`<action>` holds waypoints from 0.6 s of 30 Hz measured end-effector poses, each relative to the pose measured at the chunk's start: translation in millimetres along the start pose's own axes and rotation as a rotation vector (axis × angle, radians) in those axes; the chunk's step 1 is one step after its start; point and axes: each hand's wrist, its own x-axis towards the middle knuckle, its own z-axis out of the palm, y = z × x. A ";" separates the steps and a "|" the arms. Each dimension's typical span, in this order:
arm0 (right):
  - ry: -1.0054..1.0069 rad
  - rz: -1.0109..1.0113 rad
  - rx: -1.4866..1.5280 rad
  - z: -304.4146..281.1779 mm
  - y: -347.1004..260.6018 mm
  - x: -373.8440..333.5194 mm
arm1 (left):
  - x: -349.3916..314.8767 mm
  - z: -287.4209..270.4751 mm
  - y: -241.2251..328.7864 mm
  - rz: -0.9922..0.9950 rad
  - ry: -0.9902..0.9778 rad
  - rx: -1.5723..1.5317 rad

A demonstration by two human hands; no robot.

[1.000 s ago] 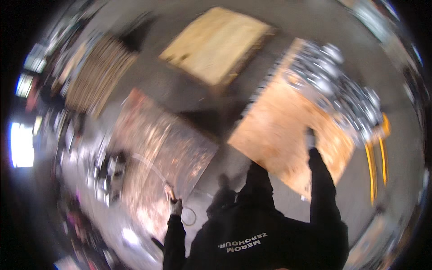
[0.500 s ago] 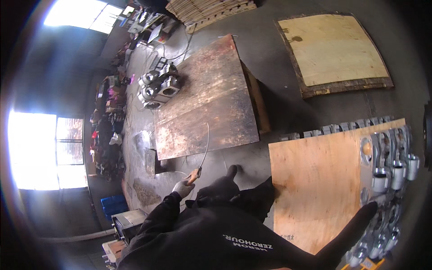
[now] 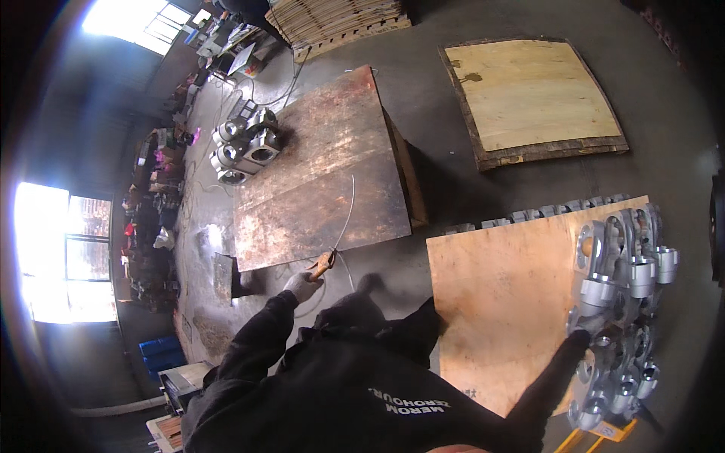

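My left hand (image 3: 302, 287), in a light glove, is closed around the orange handle of a tool (image 3: 324, 264). A long, thin, curved rod (image 3: 350, 211) runs from the tool over the near edge of the worn metal-topped table (image 3: 325, 181). A thin hose or cable loops below that hand. At the right, my right hand (image 3: 593, 320), gloved in grey, is on a silver metal casting (image 3: 596, 293) with a ring end and a round socket. This casting sits tilted at the left of its row; the fingers are mostly hidden against the similar-coloured metal.
A plywood sheet (image 3: 506, 302) lies beside the rows of castings (image 3: 642, 275), above a yellow frame (image 3: 619, 432). Several castings (image 3: 245, 147) stand on the table's left edge. Beyond are a plywood-topped pallet (image 3: 536, 98) and stacked wood (image 3: 340, 26). Clutter lines the left wall.
The casting at my right hand has shifted left and tilted out of its row. My left hand still holds the tool, its rod now lying further over the table. The whole view has shifted.
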 end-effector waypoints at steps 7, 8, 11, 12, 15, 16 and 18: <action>-0.096 0.238 1.650 -16.4 -110.4 -148.6 | -27.2 9.9 -41.3 -0.117 -0.002 -0.114; -0.084 0.251 1.645 -37.8 -142.3 -190.5 | -35.5 11.0 -45.9 -0.153 0.004 -0.126; -0.209 0.699 1.855 -51.8 -168.1 -273.2 | -61.2 14.8 -46.9 -0.243 -0.059 -0.064; -0.183 0.831 2.027 -35.5 -137.3 -294.3 | -58.5 8.2 -38.4 -0.252 -0.072 -0.035; -0.136 1.051 2.159 1.7 -93.5 -338.1 | -60.3 1.1 -30.8 -0.304 -0.095 0.001; -0.145 1.050 2.092 6.4 -88.5 -346.8 | -60.7 2.0 -35.4 -0.317 -0.109 0.017; -0.169 1.025 1.999 11.5 -86.1 -356.7 | -58.5 9.3 -44.2 -0.325 -0.139 0.035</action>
